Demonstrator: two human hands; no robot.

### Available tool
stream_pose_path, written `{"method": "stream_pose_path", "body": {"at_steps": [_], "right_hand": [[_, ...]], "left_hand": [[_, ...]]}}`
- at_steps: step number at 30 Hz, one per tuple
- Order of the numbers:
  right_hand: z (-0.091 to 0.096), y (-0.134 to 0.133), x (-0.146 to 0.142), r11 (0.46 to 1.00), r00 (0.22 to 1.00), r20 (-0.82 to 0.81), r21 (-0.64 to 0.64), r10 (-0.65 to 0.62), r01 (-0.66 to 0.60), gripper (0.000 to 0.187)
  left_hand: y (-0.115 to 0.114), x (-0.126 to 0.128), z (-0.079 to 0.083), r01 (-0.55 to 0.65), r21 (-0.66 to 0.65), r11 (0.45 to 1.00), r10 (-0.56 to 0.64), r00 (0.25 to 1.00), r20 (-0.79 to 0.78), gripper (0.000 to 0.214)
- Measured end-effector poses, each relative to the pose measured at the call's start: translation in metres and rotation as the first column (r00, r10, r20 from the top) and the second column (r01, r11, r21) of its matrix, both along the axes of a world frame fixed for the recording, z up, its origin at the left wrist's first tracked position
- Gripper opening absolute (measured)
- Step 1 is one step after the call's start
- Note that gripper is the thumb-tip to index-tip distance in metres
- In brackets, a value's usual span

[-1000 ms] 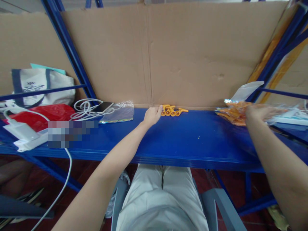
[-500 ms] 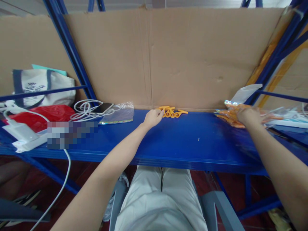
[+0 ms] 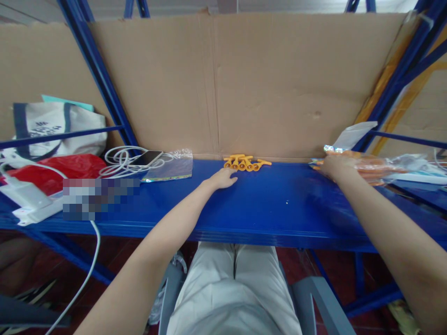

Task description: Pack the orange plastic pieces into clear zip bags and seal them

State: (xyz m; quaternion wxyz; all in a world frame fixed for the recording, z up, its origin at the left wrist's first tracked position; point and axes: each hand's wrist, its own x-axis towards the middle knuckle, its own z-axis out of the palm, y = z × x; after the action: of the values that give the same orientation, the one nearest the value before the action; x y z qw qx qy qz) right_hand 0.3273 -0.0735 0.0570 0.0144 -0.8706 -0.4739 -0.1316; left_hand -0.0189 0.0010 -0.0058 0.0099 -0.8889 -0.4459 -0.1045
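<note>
Several yellow pipe-shaped plastic pieces (image 3: 246,164), each with a round open cup and a stem, lie in a row at the back of the blue shelf against the cardboard. My left hand (image 3: 222,178) is just in front of the row's left end, its thumb apart from the fingers, holding nothing. At the right, my right hand (image 3: 337,166) is on the left part of a clear plastic bag (image 3: 375,171) with orange pieces inside. The fingers of that hand are hidden, so I cannot see whether they grip anything.
A clear flat bag (image 3: 171,168), a phone (image 3: 148,159) and a coiled white cable (image 3: 120,160) lie left of my left hand. Farther left are a red bag (image 3: 59,171), a power strip (image 3: 38,209) and a canvas bag (image 3: 59,128). Cardboard (image 3: 279,83) walls the back.
My left hand has drawn back slightly from the yellow pieces and opened, uncovering the row's left end. My right hand has moved left along the bag of orange pieces.
</note>
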Motion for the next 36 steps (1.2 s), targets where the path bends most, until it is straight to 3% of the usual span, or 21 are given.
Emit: {"method": "stream_pose_path", "body": {"at_steps": [3,8,13,17,21,24,27,29,36], "right_hand": [[0.010,0.003,-0.031,0.993,0.998,-0.061,-0.112,-0.031,0.024,0.044],[0.011,0.016,-0.082,0.983,0.991,-0.040,-0.124,0.130,-0.134,0.046],[0.006,0.033,-0.133,0.947,0.963,-0.046,-0.175,0.267,-0.271,0.051],[0.001,0.049,-0.168,0.902,0.926,-0.080,-0.213,0.368,-0.377,0.051],[-0.012,0.066,-0.192,0.817,0.834,-0.103,-0.168,0.542,-0.552,0.048],[-0.027,0.078,-0.204,0.681,0.686,-0.085,-0.081,0.723,-0.728,0.056],[-0.040,0.089,-0.217,0.553,0.554,-0.050,-0.038,0.831,-0.832,0.060],[-0.045,0.093,-0.226,0.524,0.525,-0.047,-0.038,0.850,-0.851,0.059],[-0.045,0.088,-0.243,0.560,0.566,-0.023,-0.113,0.824,-0.820,0.047]], "left_hand": [[-0.002,0.000,0.002,-0.041,-0.028,0.999,0.040,0.999,-0.018,0.044],[-0.009,-0.005,0.010,-0.244,-0.036,0.969,0.242,0.969,-0.051,0.045],[-0.011,-0.022,0.019,-0.581,0.009,0.814,0.581,0.814,-0.009,0.055],[-0.005,-0.042,0.019,-0.738,-0.049,0.673,0.739,0.670,0.071,0.066],[0.001,-0.055,0.015,-0.798,-0.150,0.583,0.812,0.575,0.096,0.070],[0.004,-0.059,0.013,-0.810,-0.223,0.542,0.838,0.542,0.069,0.069],[0.008,-0.060,0.013,-0.801,-0.256,0.541,0.831,0.557,0.014,0.066],[0.011,-0.060,0.014,-0.783,-0.248,0.570,0.809,0.588,0.004,0.062],[0.006,-0.051,0.019,-0.714,-0.140,0.686,0.713,0.698,-0.067,0.052]]}}
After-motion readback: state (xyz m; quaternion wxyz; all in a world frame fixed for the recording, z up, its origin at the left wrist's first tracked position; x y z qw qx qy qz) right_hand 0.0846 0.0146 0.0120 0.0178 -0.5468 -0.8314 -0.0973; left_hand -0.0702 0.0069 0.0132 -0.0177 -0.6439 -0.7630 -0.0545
